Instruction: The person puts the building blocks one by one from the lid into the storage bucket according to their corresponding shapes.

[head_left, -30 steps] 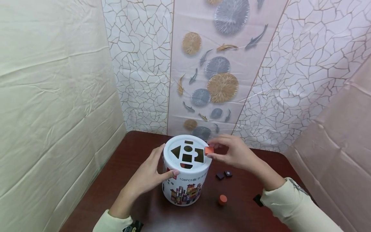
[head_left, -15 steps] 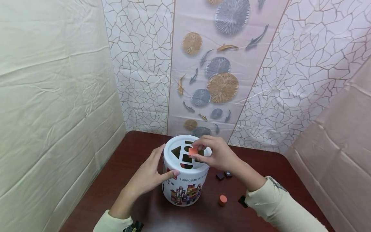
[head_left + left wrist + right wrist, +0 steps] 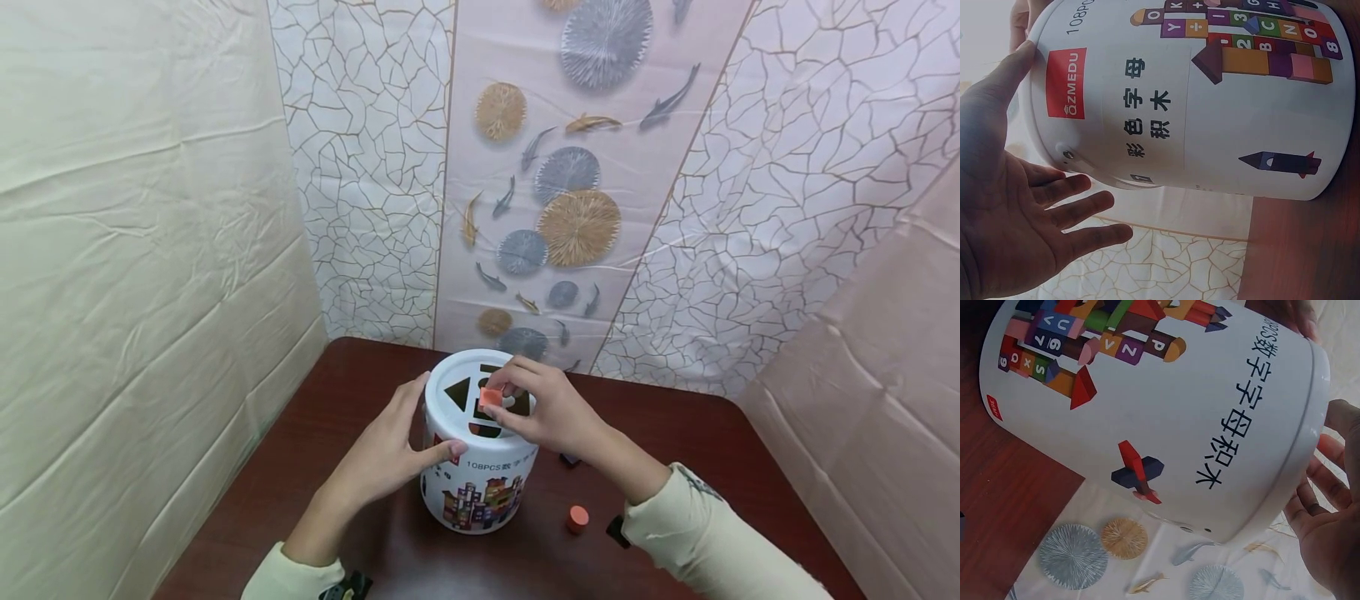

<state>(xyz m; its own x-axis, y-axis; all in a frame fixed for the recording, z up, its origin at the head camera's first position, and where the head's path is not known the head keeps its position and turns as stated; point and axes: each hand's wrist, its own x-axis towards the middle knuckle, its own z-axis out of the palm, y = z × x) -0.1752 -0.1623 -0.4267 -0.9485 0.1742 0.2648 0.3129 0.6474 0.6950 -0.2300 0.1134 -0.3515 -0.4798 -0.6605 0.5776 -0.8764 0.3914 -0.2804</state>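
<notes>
A white lidded bucket (image 3: pixel 487 500) printed with colourful blocks stands upright on the dark table. Its lid (image 3: pixel 444 417) has cut-out holes, including a triangle and a square. My left hand (image 3: pixel 378 454) steadies the bucket, thumb against the front near the rim; in the left wrist view the fingers of this hand (image 3: pixel 1022 212) spread out straight. Over the square hole, my right hand (image 3: pixel 551 408) pinches a small orange block (image 3: pixel 490 397) between thumb and fingers. The right wrist view shows that hand (image 3: pixel 1335 494) behind the lid's edge, the block hidden there.
An orange cylinder block (image 3: pixel 577 519) lies on the table (image 3: pixel 675 433) right of the bucket. A dark block (image 3: pixel 570 459) shows partly from under my right forearm. Patterned cloth (image 3: pixel 525 208) hangs behind the table, with plain cloth walls on both sides.
My right hand has carried the orange block leftward from the lid's right edge to over the square hole. Its forearm now covers one of the dark blocks. My left hand stays in place.
</notes>
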